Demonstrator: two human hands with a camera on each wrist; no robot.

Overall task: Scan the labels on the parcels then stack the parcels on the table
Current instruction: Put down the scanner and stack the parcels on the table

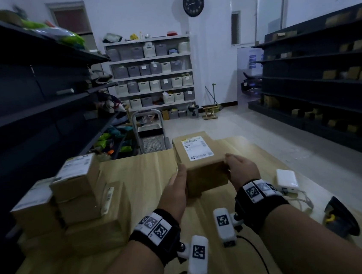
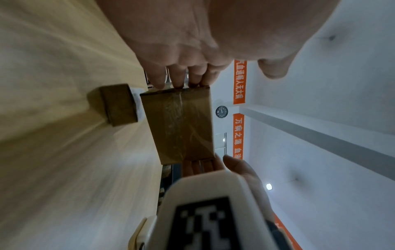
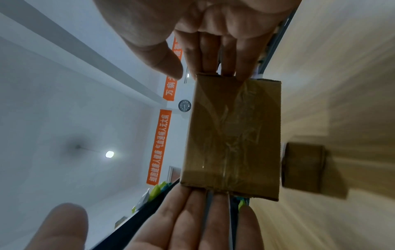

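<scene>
Holding: parcel [image 1: 200, 163] between my left hand [image 1: 176, 187] and right hand [image 1: 241, 170], straight fingers pressing its two ends, label [image 1: 196, 147] up.
Position: lifted above the table [image 1: 149, 180], ahead of my wrists.
Done: my guess, a stack [image 1: 75, 199] stands left.
Left: one small parcel [image 3: 303, 167] lies on the table; the scanner [image 1: 340, 216] sits right.

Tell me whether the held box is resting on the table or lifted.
Lifted: both wrist views show the box clear of the table, clamped between both hands.
</scene>
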